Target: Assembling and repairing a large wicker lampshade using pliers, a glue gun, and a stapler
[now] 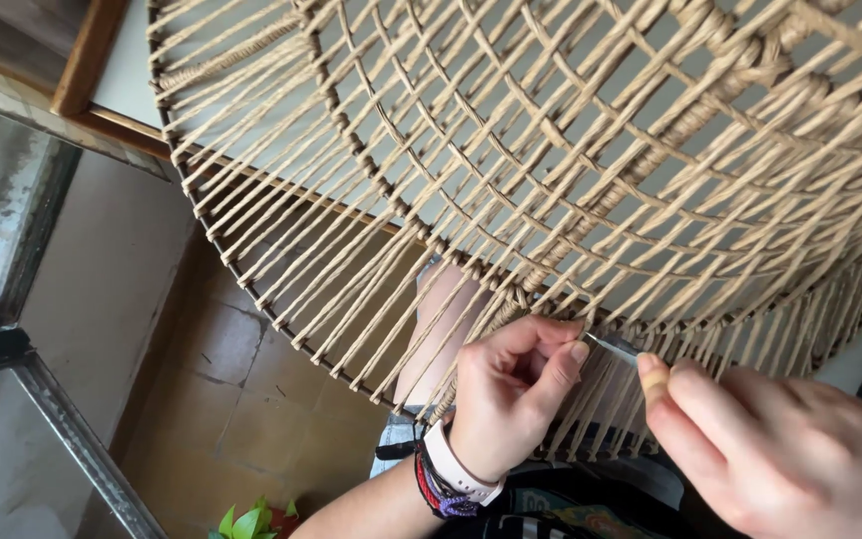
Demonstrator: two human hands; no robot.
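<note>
The left hand (511, 389) pinches a thin metal tool (613, 345) between thumb and forefinger, its fingers curled close. At three o'clock from it the right hand (780, 449) also closes on the tool's other end, forefinger stretched along it (how tight I cannot tell). Both work at the lower rim of a big woven cord frame (551, 150), which fills the view from ten to three o'clock. The cords look light, soft yet taut, and the dark wire rim stiff; best held by that rim. A watch (451, 464) and bracelets ring the left wrist.
</note>
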